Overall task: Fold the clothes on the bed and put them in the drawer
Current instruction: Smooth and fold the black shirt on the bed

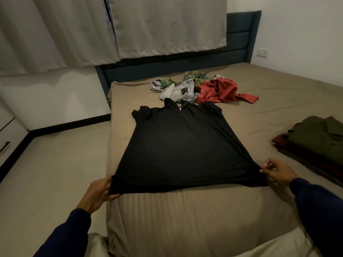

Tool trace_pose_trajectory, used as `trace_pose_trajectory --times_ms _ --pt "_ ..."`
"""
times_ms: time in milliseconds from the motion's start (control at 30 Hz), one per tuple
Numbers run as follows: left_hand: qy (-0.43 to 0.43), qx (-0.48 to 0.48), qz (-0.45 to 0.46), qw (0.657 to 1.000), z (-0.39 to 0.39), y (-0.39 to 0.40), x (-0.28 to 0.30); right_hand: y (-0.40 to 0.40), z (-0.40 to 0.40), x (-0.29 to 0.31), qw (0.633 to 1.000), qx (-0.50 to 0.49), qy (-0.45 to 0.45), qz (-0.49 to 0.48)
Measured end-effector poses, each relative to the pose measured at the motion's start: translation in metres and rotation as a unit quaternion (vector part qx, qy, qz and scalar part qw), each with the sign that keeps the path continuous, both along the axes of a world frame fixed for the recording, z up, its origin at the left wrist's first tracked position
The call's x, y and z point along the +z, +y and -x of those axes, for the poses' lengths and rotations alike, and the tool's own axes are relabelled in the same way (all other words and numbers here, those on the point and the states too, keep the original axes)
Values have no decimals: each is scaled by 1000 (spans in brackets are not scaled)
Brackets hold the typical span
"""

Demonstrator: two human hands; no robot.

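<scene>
A black collared shirt (178, 151) lies spread flat on the tan bed (194, 216), collar toward the headboard. My left hand (99, 193) grips its lower left hem corner. My right hand (276, 172) pinches the lower right hem corner. Beyond the collar lies a loose heap: a red garment (220, 90), grey jeans (181, 91) and a green plaid shirt (194, 78). At the right edge of the bed sits a folded stack with an olive shirt (315, 138) on top of a dark red one (280, 140).
A dark blue headboard (239, 32) runs behind the bed under grey curtains (157, 26). White drawer fronts with a dark handle (4, 147) stand at the far left across open floor (52, 173). A wall socket (262, 52) is at the right.
</scene>
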State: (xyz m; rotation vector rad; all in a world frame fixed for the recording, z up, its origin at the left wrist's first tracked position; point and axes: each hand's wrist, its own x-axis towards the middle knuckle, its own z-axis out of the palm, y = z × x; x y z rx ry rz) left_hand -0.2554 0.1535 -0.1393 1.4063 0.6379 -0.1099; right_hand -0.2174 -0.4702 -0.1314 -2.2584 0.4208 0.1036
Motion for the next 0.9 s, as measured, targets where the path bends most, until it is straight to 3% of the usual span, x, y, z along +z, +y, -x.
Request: trace_pose_trajectory --times_ms 133,200,267,333,433,500,633,733,767,833,900 --pt "34 15 56 998 0 -12 6 9 4 1 999 44 30 -11" --pt "46 14 30 998 0 -20 8 14 4 4 995 85 46 -8" --pt "56 36 -13 998 -2 -29 10 14 2 4 996 92 -2 -2" --pt "70 63 4 996 -5 -32 11 13 1 6 996 52 -51 -45" --pt "76 74 96 990 -8 -22 19 12 3 15 989 -25 -25 -145" --pt "90 69 93 989 -7 -16 22 3 4 13 996 -43 11 -79" --pt "119 41 -85 988 -3 -23 12 -6 2 2 990 20 84 109" --pt "107 26 -237 965 1 -27 9 -2 3 10 968 53 129 211" --pt "100 6 -338 936 2 -26 8 1 3 16 957 61 150 242" --pt "74 -27 -530 844 3 -33 10 7 4 29 919 96 194 331" --pt "-34 -77 -637 766 2 -55 17 26 11 41 859 150 169 460"
